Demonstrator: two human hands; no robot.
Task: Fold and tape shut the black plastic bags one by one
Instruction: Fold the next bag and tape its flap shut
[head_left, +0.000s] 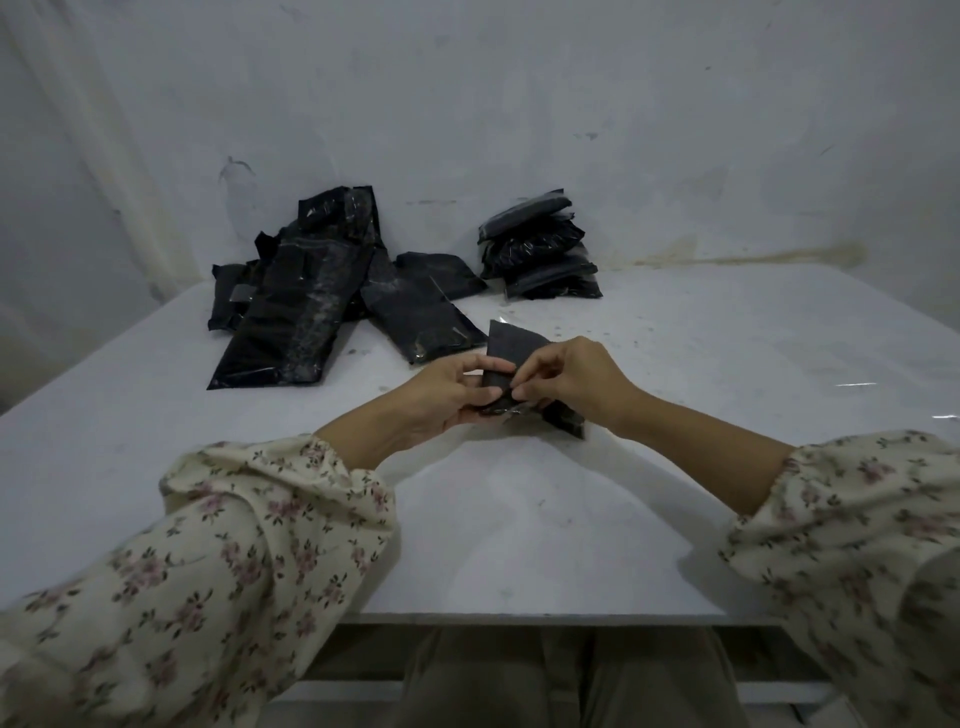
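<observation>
A small black plastic bag (511, 345) is held just above the white table (519, 545) at its middle. My left hand (447, 395) grips the bag's left side from below, with the thumb on top. My right hand (566, 382) pinches the bag's folded edge with fingertips, close to the left thumb. Part of the bag sticks up behind my fingers and another corner (566, 421) shows below my right wrist. A loose pile of long black bags (306, 296) lies at the back left. A stack of folded black bags (540, 249) sits at the back, right of centre.
A grey wall (519, 104) rises directly behind the table. The table's front edge (519, 618) is near my lap. Floral sleeves cover both forearms. A clear shiny strip (857, 385) lies on the table at the far right.
</observation>
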